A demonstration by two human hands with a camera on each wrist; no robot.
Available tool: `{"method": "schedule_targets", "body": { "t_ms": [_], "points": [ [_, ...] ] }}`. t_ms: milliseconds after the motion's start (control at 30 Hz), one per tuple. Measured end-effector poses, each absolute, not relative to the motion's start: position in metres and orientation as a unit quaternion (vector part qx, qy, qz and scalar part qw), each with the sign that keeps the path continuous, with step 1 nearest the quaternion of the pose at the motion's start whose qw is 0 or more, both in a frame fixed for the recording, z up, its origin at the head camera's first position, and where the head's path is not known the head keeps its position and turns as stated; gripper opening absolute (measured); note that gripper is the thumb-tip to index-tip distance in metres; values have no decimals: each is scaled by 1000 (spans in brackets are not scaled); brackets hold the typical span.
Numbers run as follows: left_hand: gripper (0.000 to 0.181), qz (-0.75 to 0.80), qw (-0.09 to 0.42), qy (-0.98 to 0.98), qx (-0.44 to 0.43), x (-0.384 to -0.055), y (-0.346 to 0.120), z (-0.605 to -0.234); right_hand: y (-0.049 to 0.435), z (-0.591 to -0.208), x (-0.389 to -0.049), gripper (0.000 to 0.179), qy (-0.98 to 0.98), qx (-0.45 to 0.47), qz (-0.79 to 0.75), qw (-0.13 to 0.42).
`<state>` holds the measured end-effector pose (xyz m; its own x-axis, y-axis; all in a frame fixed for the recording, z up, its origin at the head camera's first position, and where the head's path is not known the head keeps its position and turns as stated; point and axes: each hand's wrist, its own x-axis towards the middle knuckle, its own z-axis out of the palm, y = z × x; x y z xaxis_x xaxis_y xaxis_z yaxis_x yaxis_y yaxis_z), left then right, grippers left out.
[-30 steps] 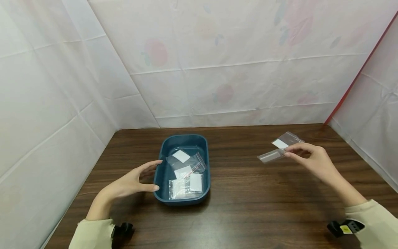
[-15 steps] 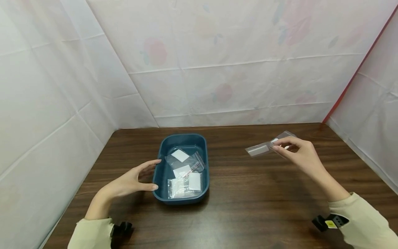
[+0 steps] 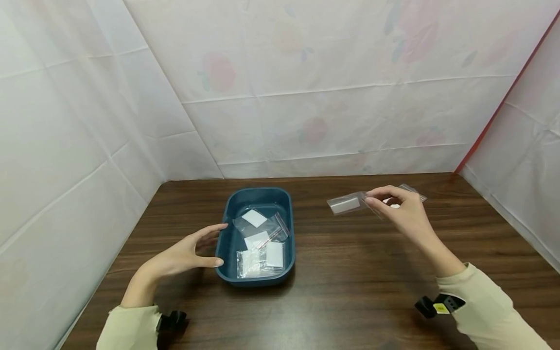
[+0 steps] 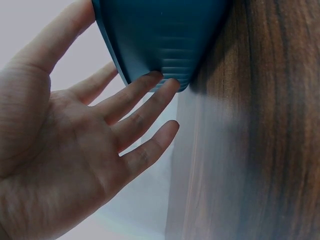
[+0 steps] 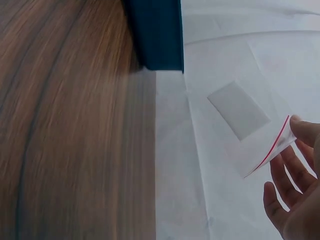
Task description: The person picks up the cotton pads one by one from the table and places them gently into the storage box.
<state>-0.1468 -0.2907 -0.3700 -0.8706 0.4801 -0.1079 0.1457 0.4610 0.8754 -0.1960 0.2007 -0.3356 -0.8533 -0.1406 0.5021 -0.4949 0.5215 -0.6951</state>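
Note:
My right hand [image 3: 407, 214] pinches a small clear zip-lock bag [image 3: 344, 204] by its sealing end, above the table to the right of the bin. A white rectangle shows inside the bag, and the right wrist view shows its red seal line [image 5: 274, 145]. Fingertips of my left hand [image 3: 179, 257] touch the left side of a blue plastic bin [image 3: 262, 282], with the thumb at its rim and the fingers spread, as the left wrist view shows. Several similar bags [image 3: 274, 255] lie inside the bin.
Another zip-lock bag [image 3: 413, 190] lies behind the right hand, partly hidden by it. The dark wood table [image 3: 332, 301] ends at a pale fruit-patterned sheet [image 3: 315, 131] at the back, with more sheeting on both sides.
My right hand has moved left with the pinched bag, away from where the other bag lies, towards the bin. The left hand and bin have stayed in place.

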Motion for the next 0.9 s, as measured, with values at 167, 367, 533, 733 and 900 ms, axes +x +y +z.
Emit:
{"method": "schedule_targets", "body": {
  "t_ms": [167,367,533,733,900],
  "points": [
    [81,484,172,838,185,-147,-291,-371,180,-320,-187,14,-839,193,475,185],
    [82,485,171,837,187,-148,-291,-372,158,-301,-178,14,-822,210,502,168],
    [82,486,171,836,188,-147,-291,-372,147,-299,-181,14,-821,201,513,149],
    [82,485,171,837,189,-147,-291,-371,143,-317,-202,15,-809,209,531,139],
    [82,481,172,839,187,-147,-291,-371,134,-320,-208,14,-797,223,545,134]
  ]
}}
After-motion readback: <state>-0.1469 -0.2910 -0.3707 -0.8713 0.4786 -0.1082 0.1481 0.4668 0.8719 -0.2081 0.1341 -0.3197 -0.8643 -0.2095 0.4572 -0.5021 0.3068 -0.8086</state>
